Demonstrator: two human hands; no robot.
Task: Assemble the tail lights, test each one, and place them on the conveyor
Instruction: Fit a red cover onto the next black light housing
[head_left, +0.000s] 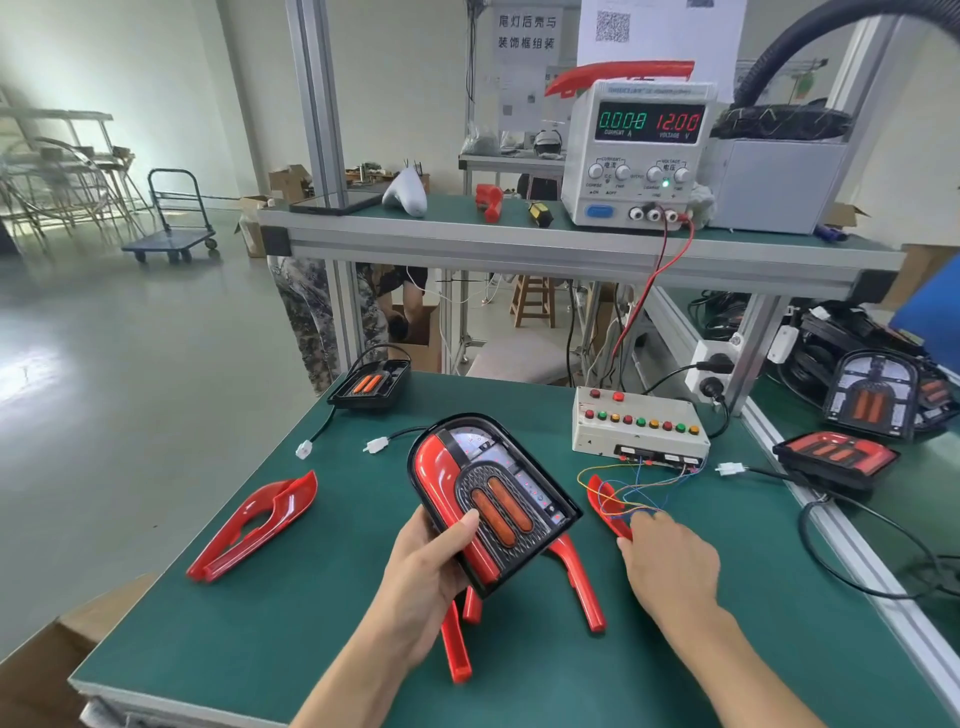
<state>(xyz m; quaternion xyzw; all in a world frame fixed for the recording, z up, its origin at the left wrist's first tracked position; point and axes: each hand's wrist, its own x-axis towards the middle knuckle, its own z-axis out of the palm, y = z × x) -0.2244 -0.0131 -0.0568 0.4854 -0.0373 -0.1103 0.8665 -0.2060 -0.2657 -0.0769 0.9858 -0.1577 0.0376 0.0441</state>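
Glossy arch-shaped tail light gripped by left hand above green mat.

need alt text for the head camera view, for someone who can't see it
A person's left hand holds a black-framed tail light with two orange lenses above a green work mat, while the right hand grips a curved red plastic trim piece. Behind sit a white tester box with coloured buttons and a power supply reading 12.00 volts.

head-worn wide-angle view, looking forward and down, close over green workbench
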